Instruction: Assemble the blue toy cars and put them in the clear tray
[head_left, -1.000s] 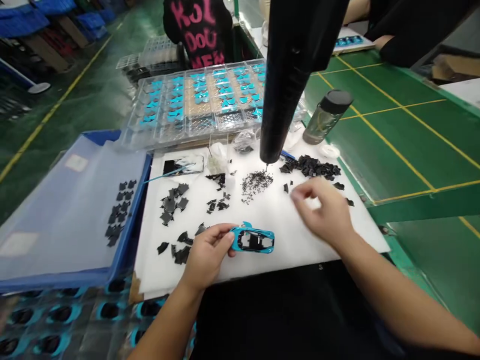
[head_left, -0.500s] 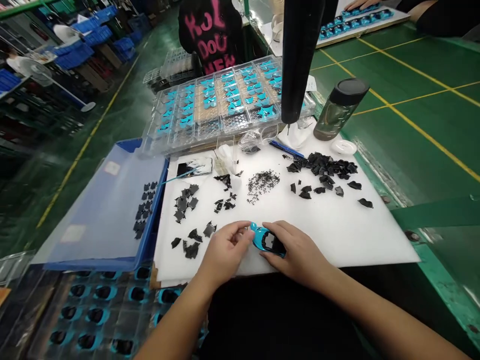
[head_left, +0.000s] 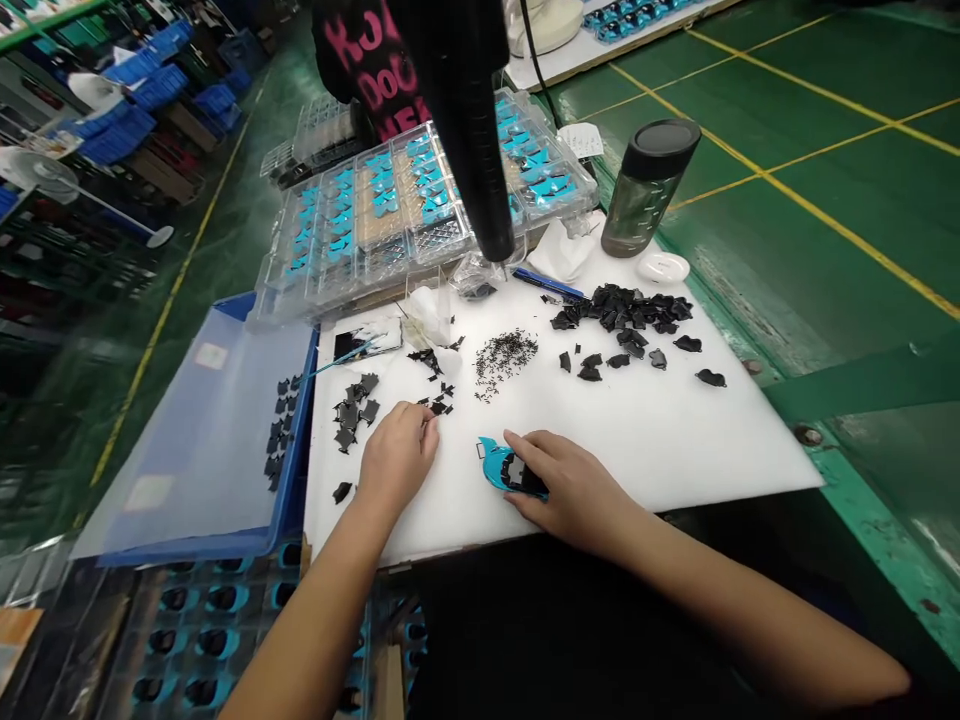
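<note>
blue car shell (head_left: 493,462) 1 | bottle (head_left: 649,190) 1 | blue crate (head_left: 187,548) 1 | white board (head_left: 637,430) 1

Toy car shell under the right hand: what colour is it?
Bright blue plastic toy car shell, shown best in the head view.

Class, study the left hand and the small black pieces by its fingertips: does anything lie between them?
Nothing visible does. The left hand reaches right up to the small black pieces on the white board; the blue car shell lies aside, under the right hand.
</note>
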